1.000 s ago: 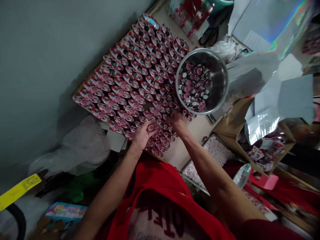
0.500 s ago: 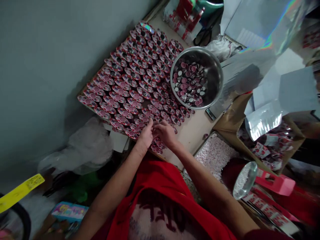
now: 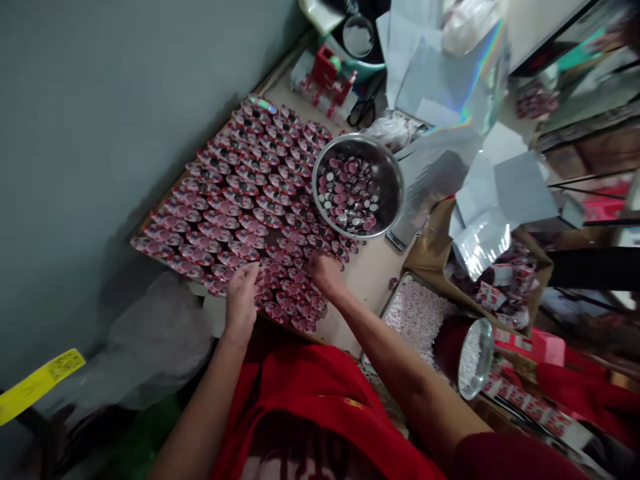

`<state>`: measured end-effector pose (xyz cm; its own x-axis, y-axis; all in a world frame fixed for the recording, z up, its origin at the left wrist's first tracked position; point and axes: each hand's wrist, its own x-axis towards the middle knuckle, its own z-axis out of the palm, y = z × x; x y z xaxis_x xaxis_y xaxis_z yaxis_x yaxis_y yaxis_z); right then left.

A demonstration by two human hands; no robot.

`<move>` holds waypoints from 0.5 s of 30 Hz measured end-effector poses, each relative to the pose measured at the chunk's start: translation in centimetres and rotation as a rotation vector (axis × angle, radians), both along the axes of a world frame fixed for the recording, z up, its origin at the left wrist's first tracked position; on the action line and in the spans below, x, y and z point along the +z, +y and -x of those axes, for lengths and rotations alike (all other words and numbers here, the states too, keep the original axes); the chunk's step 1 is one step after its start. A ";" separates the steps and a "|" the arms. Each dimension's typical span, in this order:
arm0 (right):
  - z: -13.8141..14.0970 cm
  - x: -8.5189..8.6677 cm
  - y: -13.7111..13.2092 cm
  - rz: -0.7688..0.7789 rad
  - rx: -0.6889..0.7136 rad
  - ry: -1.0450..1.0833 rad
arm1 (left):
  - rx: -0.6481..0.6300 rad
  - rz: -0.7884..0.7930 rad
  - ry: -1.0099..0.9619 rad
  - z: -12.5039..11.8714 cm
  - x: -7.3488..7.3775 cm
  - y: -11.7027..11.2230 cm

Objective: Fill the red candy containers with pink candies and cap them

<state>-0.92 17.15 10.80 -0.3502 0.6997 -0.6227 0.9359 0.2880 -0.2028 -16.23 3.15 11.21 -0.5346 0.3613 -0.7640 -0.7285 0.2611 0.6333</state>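
Note:
Rows of red-and-white printed oval pieces (image 3: pixel 215 219) cover the left part of the table, many with a pink disc on top and others with a dark centre. My left hand (image 3: pixel 242 297) is over the near edge of these rows, fingers drawn together; whatever they hold, if anything, cannot be made out. To its right, my right hand (image 3: pixel 326 273) reaches down among the pieces with its fingers closed and their tips hidden. A steel bowl (image 3: pixel 397 193) rests beyond my right hand at the edge of the rows. Loose pink and silvery discs (image 3: pixel 350 190) lie inside it.
A tray of small whitish bits (image 3: pixel 417 307) lies right of my right forearm, near a tilted clear bowl (image 3: pixel 475 360). Behind them stands an open cardboard box (image 3: pixel 425 243) of printed packets. A phone-like object (image 3: pixel 396 240) lies by the steel bowl. Scissors (image 3: pixel 363 112) lie farther back.
My hands were together over the pieces; now they are apart, the left nearer the left edge and the right down among the rows. The camera view has shifted.

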 end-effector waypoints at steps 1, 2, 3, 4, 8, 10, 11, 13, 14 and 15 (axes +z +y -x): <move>0.4 0.2 0.1 0.000 0.006 -0.017 | -0.014 -0.027 0.045 0.3 0.6 1.0; 0.7 0.4 0.2 0.000 0.011 -0.027 | -0.050 -0.067 0.095 0.4 1.3 2.3; 1.0 0.5 0.3 0.002 0.016 -0.031 | -0.106 -0.118 0.149 0.4 2.2 3.6; 1.2 0.5 0.3 0.009 0.018 -0.034 | -0.179 -0.176 0.201 0.3 3.1 5.1; 1.4 0.3 0.5 0.046 -0.006 -0.042 | -0.421 -0.362 0.338 0.2 6.0 11.2; 1.4 0.5 0.8 0.070 -0.024 -0.034 | -0.486 -0.391 0.354 0.2 6.4 14.4; 1.5 0.7 0.9 0.080 -0.030 -0.026 | -0.519 -0.391 0.352 0.0 6.3 16.0; 1.6 1.3 1.1 0.096 -0.039 -0.011 | -0.566 -0.358 0.293 -0.6 5.7 19.3; 1.7 1.8 1.1 0.098 -0.041 -0.005 | -0.568 -0.335 0.251 -1.1 5.2 20.9; 1.7 2.4 1.1 0.098 -0.040 -0.001 | -0.551 -0.315 0.202 -1.7 4.7 22.5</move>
